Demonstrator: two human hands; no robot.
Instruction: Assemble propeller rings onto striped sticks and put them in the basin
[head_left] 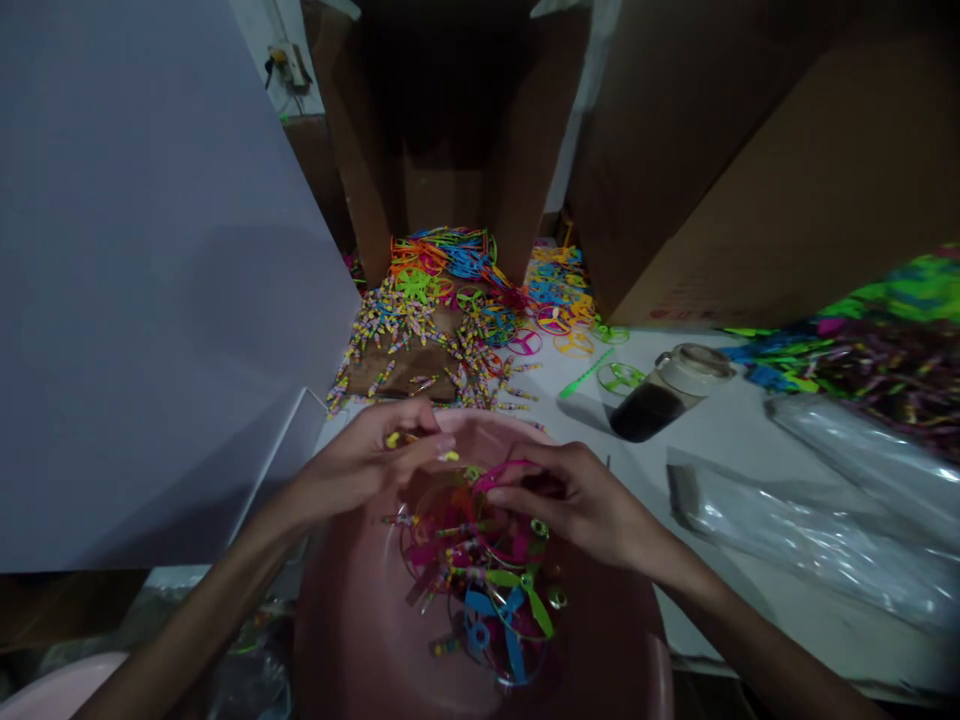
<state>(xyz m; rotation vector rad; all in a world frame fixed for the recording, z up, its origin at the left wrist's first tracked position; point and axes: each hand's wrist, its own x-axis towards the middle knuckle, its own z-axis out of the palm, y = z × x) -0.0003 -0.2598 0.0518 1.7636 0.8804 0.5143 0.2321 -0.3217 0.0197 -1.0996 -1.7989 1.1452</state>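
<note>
My left hand is closed over the pink basin's far rim, pinching a small yellow-tipped patterned piece, partly hidden by the fingers. To its right, my right hand grips a pink ringed propeller between thumb and fingers. Below both hands stands the pink basin. Inside lie a blue ringed propeller, a green one and several small patterned pieces. The two held parts are apart from each other.
Beyond the basin is a heap of patterned pieces, with coloured propellers behind it. A dark-filled jar and clear plastic bags lie on the white table. Cardboard boxes and a pale panel flank the space.
</note>
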